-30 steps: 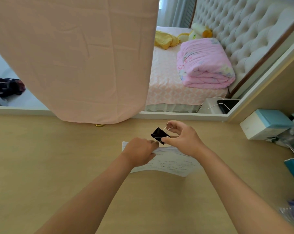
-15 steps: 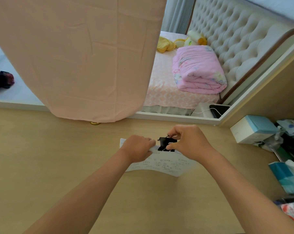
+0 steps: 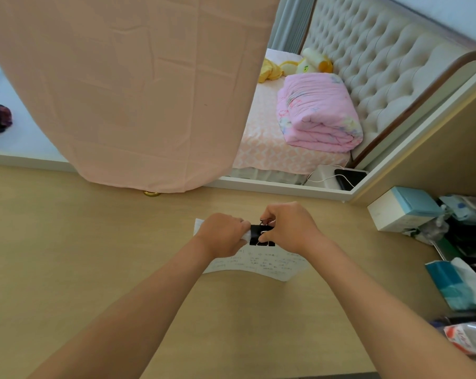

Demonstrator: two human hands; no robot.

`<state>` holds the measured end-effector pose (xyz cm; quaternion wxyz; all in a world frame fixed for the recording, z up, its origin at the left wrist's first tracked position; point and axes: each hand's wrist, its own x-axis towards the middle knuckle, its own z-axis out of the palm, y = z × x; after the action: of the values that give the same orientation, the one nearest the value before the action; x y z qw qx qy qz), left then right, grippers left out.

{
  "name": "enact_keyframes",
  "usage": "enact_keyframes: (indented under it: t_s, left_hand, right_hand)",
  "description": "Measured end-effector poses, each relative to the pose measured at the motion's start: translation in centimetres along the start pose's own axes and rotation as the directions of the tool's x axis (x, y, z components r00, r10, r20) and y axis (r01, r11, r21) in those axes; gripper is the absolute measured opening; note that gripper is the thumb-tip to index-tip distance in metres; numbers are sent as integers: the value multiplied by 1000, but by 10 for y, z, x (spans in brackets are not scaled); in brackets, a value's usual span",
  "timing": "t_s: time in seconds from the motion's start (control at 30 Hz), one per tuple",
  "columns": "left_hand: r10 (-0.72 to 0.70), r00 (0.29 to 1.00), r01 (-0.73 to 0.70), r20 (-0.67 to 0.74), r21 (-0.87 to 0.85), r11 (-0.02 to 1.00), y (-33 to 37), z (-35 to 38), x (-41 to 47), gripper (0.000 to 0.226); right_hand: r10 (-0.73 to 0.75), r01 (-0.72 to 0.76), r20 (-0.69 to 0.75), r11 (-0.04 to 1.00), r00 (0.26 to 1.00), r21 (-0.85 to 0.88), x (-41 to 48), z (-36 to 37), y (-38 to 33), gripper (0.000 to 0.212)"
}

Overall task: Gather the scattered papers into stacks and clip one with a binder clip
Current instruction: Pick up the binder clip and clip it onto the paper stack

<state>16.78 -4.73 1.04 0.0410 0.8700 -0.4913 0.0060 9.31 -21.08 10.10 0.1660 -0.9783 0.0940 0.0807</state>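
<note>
A stack of white papers (image 3: 261,262) with handwriting lies on the light wooden desk (image 3: 94,255), its far edge lifted. My left hand (image 3: 222,234) grips that far edge from the left. A black binder clip (image 3: 260,236) sits over the same edge, touching the paper. My right hand (image 3: 288,228) pinches the clip's silver wire handles from the right. Both hands hide much of the paper's top edge.
A peach cloth (image 3: 127,91) hangs over the desk's far side. At the right stand a white and blue box (image 3: 403,209), a tissue pack (image 3: 455,285) and a pile of bags (image 3: 466,222). Beyond the desk's far edge is a bed with a pink quilt (image 3: 317,113).
My right hand brought the binder clip down from above the stack onto the paper's far edge. My left hand kept hold of the paper.
</note>
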Motion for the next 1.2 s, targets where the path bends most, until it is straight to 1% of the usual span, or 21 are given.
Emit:
enact_keyframes:
  t_s: [0.1,0.17,0.3,0.37,0.4,0.43,0.47,0.5,0.53,0.57,0.67,0.73,0.83,0.9,0.97,1.03,1.1,1.17,1.2]
  left_hand:
    - [-9,1000,9,2,6,1000,0,-1,0,23]
    - [-12,1000,12,5,3,1000,-1,0,1,24]
    - [-20,1000,20,1,11,1000,-2,1,2,25]
    - [-28,1000,28,10,8,1000,-2,1,2,26]
    - [-31,999,31,13,8,999,-2,0,2,26]
    - [-32,999,31,15,11,999,-2,1,1,26]
    - [-32,999,31,15,16,999,-2,1,1,26]
    - [-30,999,30,14,22,999,-2,1,0,25]
    - [-24,1000,24,11,28,999,-2,0,0,25]
    - [-15,1000,15,7,30,999,-2,0,-1,24]
    - [25,1000,-24,-12,27,999,1,1,-3,22]
    - [39,999,-38,-16,18,999,3,2,-5,21]
    - [65,997,-64,-40,28,998,3,5,-7,20]
    - [73,996,-71,-51,40,997,2,7,-10,19]
    - [66,996,-64,-64,31,997,2,10,-10,18]
    - [37,997,-37,-61,4,999,2,9,-7,20]
    - [10,999,-10,-35,-11,1000,1,5,-3,23]
    - [0,1000,0,-4,-19,1000,-1,2,-1,25]
    - [-1,1000,2,8,-22,1000,-2,1,-1,25]
  right_hand:
    - [15,-13,-16,996,1000,89,0,6,7,39]
    - [-7,11,-25,991,1000,132,0,11,13,44]
    - [-75,76,-13,986,997,146,0,17,23,52]
    - [-98,93,21,982,995,162,1,16,26,57]
    - [-97,83,63,976,993,201,2,15,28,59]
    - [-89,57,111,963,990,263,3,13,30,58]
    - [-74,20,148,940,986,340,5,12,31,51]
    - [-54,-18,166,915,985,403,8,10,33,37]
    - [-26,-52,169,897,985,439,13,9,34,27]
    - [5,-81,168,891,986,446,19,8,35,24]
    - [105,-194,214,867,971,459,38,12,34,24]
    - [185,-278,247,864,951,420,52,22,34,20]
    - [275,-356,298,896,914,266,69,41,37,15]
    - [287,-357,375,925,881,132,75,51,39,22]
    - [255,-337,423,932,870,132,79,56,40,26]
    - [211,-299,374,934,903,194,80,52,39,26]
    - [124,-234,351,928,928,289,77,39,39,29]
    - [12,-184,417,909,909,375,68,20,38,33]
    - [-32,-163,456,910,889,382,62,12,39,35]
